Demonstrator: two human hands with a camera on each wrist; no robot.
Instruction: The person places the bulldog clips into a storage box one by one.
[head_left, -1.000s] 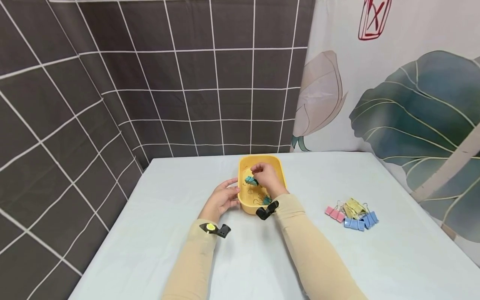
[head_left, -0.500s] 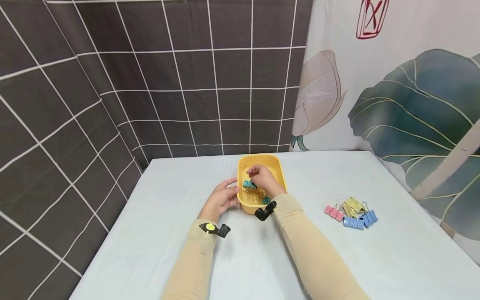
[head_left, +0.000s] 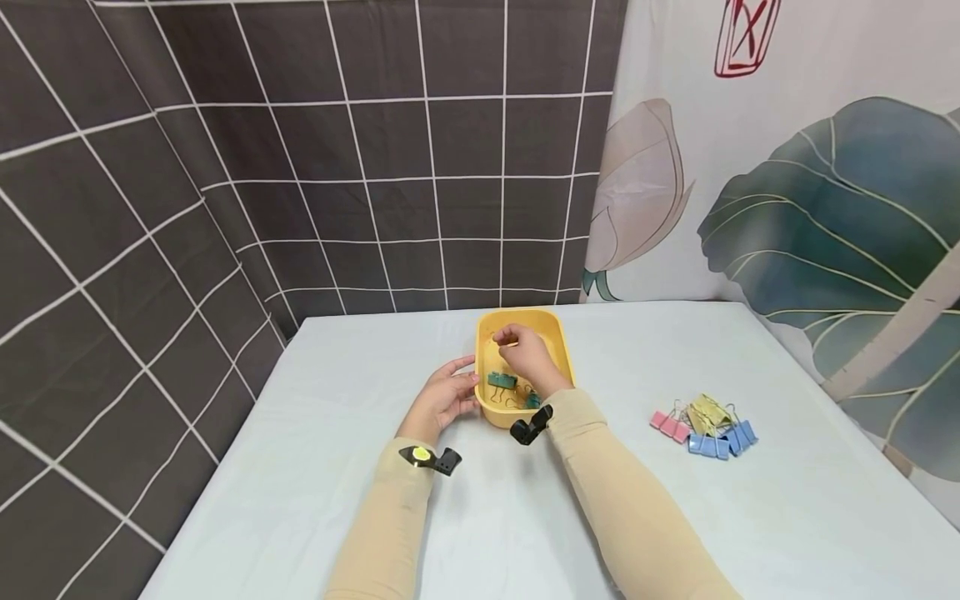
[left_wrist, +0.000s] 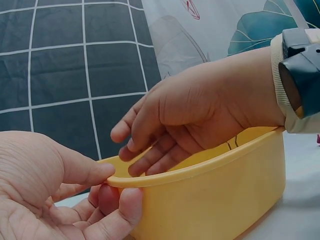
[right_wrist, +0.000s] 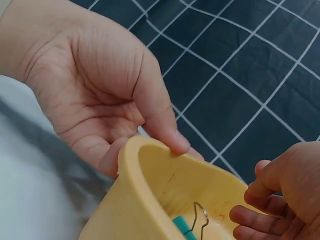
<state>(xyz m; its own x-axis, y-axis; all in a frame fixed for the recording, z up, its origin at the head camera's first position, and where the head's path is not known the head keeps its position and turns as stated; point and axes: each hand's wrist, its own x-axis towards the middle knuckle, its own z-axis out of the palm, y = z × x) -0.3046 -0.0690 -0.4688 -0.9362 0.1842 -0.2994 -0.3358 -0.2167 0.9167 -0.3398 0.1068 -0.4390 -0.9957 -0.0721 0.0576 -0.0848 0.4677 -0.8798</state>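
Observation:
A yellow plastic bin (head_left: 560, 342) stands on the table. At its left side my left hand (head_left: 444, 395) pinches the rim, thumb on top and fingertips against the outer wall, as the left wrist view shows. Over the bin's inside hovers my right hand (head_left: 528, 354), its fingers loosely bent with nothing between them in the right wrist view (right_wrist: 285, 195). Just below it a green binder clip (head_left: 502, 381) lies in the bin, its wire handles toward me. Another green binder clip (head_left: 532, 400) is nearer the front wall, partly covered by the right wrist.
To the right on the white table (head_left: 600, 500) lies a small pile: a pink binder clip (head_left: 669, 427), yellow binder clips (head_left: 707, 414) and blue binder clips (head_left: 708, 447). Dark gridded cloth (head_left: 390, 208) hangs behind and to the left.
My right hand held a green binder clip over the bin; it has let go, and the clip now lies lower inside the bin. The left hand has stayed at the rim.

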